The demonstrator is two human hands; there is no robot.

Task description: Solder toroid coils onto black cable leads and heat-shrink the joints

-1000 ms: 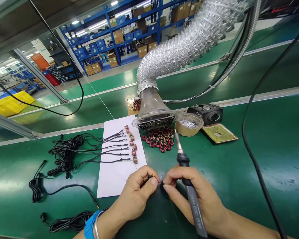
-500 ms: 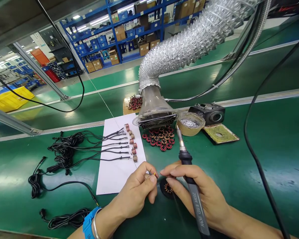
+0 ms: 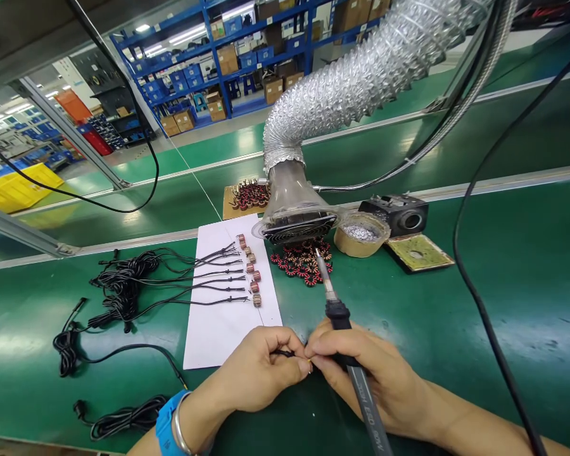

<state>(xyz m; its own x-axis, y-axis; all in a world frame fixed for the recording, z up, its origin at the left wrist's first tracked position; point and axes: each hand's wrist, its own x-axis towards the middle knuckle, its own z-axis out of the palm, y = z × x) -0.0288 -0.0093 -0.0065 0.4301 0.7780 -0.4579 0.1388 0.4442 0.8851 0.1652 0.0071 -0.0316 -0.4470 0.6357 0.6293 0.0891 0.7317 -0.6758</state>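
Note:
My left hand (image 3: 261, 366) is closed, with a thin black cable (image 3: 282, 353) between thumb and fingers. A short yellowish wire end shows at its fingertips. Meeting it there, my right hand (image 3: 384, 373) pinches at the same wire with thumb and forefinger. A soldering iron (image 3: 365, 396) rests in the right hand, its handle across the palm and its tip pointing up and away, in front of a pile of red and black wound ring coils (image 3: 306, 272). On the white sheet (image 3: 218, 342) to the left lie several coils (image 3: 254, 275) lined up by the stripped ends of black cables.
A fume hood (image 3: 297, 209) on a silver duct hangs over the coil pile. Right of it stand a solder-wire tub (image 3: 361, 234), a black iron holder (image 3: 403, 215) and a yellow sponge tray (image 3: 420, 258). Bundled black cables (image 3: 128, 285) lie left; the iron's cord (image 3: 484, 316) runs down the right.
My hands have come together at the wire end. The iron's tip has swung left and slightly down. A black round piece with a coil, earlier between the hands, no longer shows.

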